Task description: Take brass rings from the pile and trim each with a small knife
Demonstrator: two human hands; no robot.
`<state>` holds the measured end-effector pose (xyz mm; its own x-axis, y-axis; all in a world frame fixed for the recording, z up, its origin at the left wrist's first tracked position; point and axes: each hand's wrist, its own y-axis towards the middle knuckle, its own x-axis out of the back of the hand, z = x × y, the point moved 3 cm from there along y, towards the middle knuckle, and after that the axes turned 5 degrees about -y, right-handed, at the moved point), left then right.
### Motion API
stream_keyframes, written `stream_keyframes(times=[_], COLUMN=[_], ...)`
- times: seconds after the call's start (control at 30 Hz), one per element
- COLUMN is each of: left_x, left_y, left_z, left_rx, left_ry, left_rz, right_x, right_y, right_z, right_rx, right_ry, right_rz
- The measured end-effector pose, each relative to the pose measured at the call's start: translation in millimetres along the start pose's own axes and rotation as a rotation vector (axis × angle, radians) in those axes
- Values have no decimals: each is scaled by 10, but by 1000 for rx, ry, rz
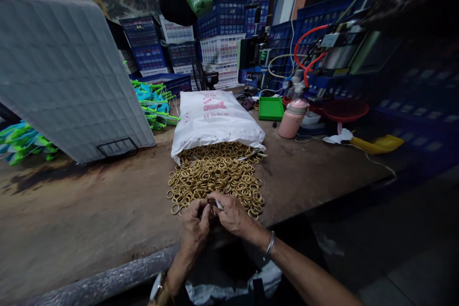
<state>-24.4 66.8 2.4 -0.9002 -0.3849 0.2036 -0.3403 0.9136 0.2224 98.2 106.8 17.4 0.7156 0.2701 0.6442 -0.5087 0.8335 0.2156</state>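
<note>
Many brass-coloured rings (218, 177) spill in a heap from the mouth of a white woven sack (215, 114) lying on the table. At the near edge of the heap, my left hand (195, 222) is closed in a pinch; what sits between its fingertips is hidden. My right hand (233, 215) meets it there, fingers wrapped round a small slim tool (215, 203), brownish with a pale part. Its exact kind is too small to tell. Both hands are close together, almost touching, just above the table's front edge.
A large pale padded panel (71, 76) stands at left, with green and blue strappy items (154, 105) behind. To the right are a pink bottle (292, 118), a green tray (271, 108), a yellow scoop (380, 144) and a machine with red hoses (333, 52). Stacked crates (222, 52) fill the back.
</note>
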Motion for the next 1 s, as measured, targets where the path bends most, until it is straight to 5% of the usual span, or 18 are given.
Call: stream_keyframes(times=[0.13, 0.37, 0.67, 1.0], left_x=[0, -99, -78, -140], left_y=[18, -93, -58, -148], left_z=[-47, 68, -65, 55], left_rx=[47, 355, 38, 395], left_ry=[-96, -439, -184, -452], left_rz=[48, 139, 88, 212], right_x=[-84, -212, -56, -60], right_y=[39, -2, 51, 51], right_z=[-43, -102, -42, -5], right_rx=[-117, -379, -284, -262], right_ry=[203, 709, 396, 240], right_rz=[-24, -9, -38, -60])
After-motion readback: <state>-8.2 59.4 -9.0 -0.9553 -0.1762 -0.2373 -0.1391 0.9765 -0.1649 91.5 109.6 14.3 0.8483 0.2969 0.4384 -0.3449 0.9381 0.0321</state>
